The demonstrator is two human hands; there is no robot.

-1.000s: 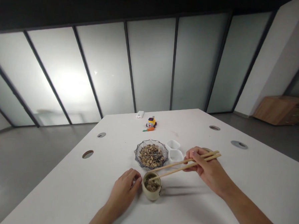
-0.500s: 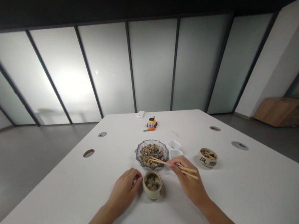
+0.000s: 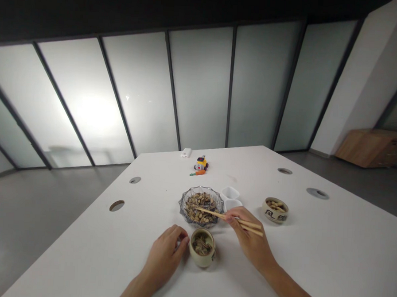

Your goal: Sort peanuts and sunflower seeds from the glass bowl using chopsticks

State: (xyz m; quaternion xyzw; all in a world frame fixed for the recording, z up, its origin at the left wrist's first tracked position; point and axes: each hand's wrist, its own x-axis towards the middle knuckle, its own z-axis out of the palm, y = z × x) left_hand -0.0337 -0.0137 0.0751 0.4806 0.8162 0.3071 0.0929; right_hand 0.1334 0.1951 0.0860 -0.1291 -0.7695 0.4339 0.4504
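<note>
My right hand is closed around a pair of wooden chopsticks. Their tips reach into a clear glass bowl with a scalloped rim, among what look like sunflower seeds. Whether a seed is pinched between the tips is too small to tell. Nearer to me stands a small pale-green ceramic cup, partly filled with similar dark seeds. My left hand rests on the table at the cup's left side, fingers loosely bent, thumb apart, fingertips at or touching its wall without wrapping round it.
A ceramic bowl with dark characters, holding peanut-like pieces, stands to the right. Behind the glass bowl are white plastic containers, a toy carrot, a yellow toy vehicle and a white device. Round holes pierce the white table.
The chopstick tips remain over the glass bowl with hardly any shift. Both hands and the cup stay nearly in place; the view has moved slightly.
</note>
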